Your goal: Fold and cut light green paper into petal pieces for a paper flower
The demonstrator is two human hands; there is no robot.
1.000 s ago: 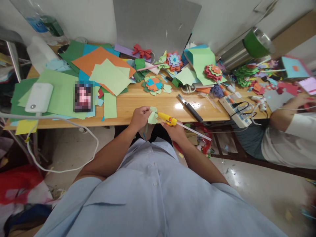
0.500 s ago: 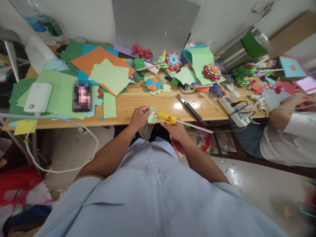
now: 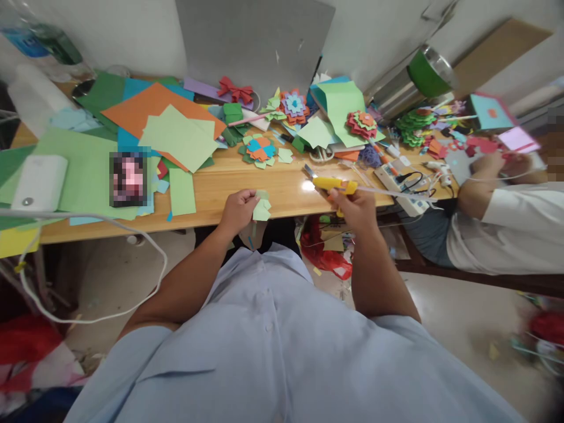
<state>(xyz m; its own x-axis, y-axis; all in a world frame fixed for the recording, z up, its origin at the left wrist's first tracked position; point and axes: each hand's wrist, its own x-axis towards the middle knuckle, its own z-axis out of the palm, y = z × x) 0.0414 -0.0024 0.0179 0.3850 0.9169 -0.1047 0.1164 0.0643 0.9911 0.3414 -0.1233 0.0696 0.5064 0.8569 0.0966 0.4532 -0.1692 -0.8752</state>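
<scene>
Left hand (image 3: pixel 241 208): one, at the front edge of the wooden table (image 3: pixel 220 182), thumb and fingertips pinched together on a pale green paper piece (image 3: pixel 261 207). The piece sits at the fingertips, projecting to the right of the hand, creased and cut, with several lobes.

Right hand (image 3: pixel 359 208): one, well apart from the left, fingers closed around a yellow glue gun (image 3: pixel 337 185). The gun lies over the hand's far side, nozzle pointing left; a long whitish stick (image 3: pixel 392 192) extends from its rear toward the right. Between nozzle and paper piece: an open gap, the two not touching.

Cutter knife (image 3: pixel 309 170): one, blade visible just beside the nozzle, handle mostly hidden behind gun and hand.

Paper flower (image 3: pixel 259 150): one, orange and blue on green, lying beyond the paper piece.

Small pale green scrap (image 3: pixel 285 155): one, just right of the flower.

Pale green strip (image 3: pixel 182 192): one, flat on the table, left of the left hand.

Orange sheet (image 3: pixel 127 111): one, farther left, partly under pale green sheets (image 3: pixel 176 141).

Red bow (image 3: pixel 235 91): one, toward the back.

Power strip (image 3: pixel 400 191): one, white, cables attached, right of the right hand.
</scene>
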